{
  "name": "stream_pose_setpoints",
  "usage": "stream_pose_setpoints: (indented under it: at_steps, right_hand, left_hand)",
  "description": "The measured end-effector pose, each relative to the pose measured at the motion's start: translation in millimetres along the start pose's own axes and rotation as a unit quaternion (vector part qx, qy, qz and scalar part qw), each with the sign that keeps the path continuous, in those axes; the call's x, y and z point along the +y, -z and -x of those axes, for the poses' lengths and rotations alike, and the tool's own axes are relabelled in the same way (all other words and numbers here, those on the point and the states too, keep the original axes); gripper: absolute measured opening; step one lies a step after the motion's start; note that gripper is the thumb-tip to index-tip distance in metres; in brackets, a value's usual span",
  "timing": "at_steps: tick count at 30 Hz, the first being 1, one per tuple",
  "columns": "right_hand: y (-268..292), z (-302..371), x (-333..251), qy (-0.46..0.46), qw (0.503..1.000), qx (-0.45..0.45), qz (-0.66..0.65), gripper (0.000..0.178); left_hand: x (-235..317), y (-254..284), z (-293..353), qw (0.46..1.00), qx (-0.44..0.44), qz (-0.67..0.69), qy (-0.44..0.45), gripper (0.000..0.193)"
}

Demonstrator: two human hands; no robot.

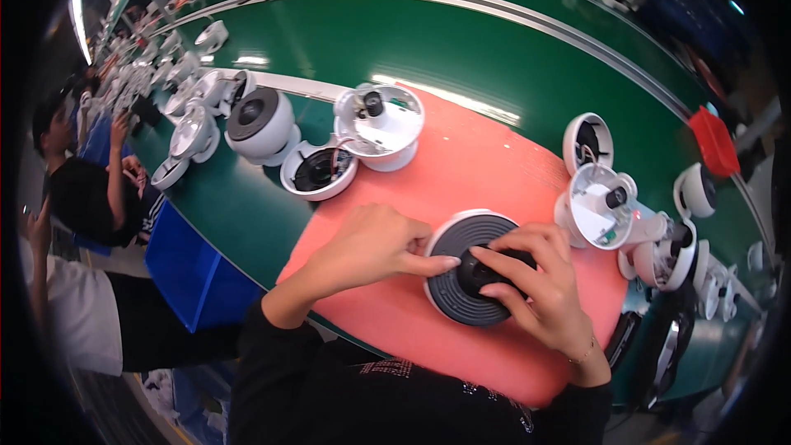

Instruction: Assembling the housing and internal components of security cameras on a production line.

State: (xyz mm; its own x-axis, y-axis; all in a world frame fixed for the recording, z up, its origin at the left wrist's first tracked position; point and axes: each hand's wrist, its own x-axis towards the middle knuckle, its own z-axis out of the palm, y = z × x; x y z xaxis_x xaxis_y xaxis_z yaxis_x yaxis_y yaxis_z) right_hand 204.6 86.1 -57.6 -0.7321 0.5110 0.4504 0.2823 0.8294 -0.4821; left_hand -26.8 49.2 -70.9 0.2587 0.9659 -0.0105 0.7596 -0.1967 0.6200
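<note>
Left hand (387, 247) comes in from 8 o'clock, knuckles up, thumb laid flat across the face of the grey-faced unit (457, 303), other fingers curled at its rim; I read that as a hold. Right hand (544, 280) reaches up from 4 o'clock, wrist bent, its fingers and thumb arched around the black centre piece (469, 278) and gripping it. The unit sits between both hands, low on the salmon mat (486, 148). I take it as the clock's centre. Counts: one mat; two open white housings, at 11 (379, 133) and at 2 (587, 218), each with a black lens; two round white covers with dark insides, at 10 (317, 171) and between 1 and 2 (589, 144); another grey-faced ball (262, 119) farther out at 10. White parts bunch up past 3 (667, 259) and again far off at 10 (194, 132), too crowded for me to count. Red tray (713, 142) at 2, far side; blue bin (194, 268) at 9, beside the green bench (227, 198). Co-worker in black (86, 185) sits beyond, past 9. My view of the unit's face is partly blocked by the fingers.
</note>
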Motion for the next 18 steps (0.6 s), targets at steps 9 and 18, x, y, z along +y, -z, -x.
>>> stream_pose_setpoints:
  at_steps: [9,18]
  right_hand:
    - [7,5,-1,-0.014,0.998,-0.002,-0.055,0.051]
    - [6,5,10,0.007,0.999,-0.03,-0.04,0.046]
  left_hand:
    - [7,1,-4,0.999,-0.007,-0.036,0.008,0.049]
    - [11,4,-10,0.998,-0.006,-0.057,0.034,0.044]
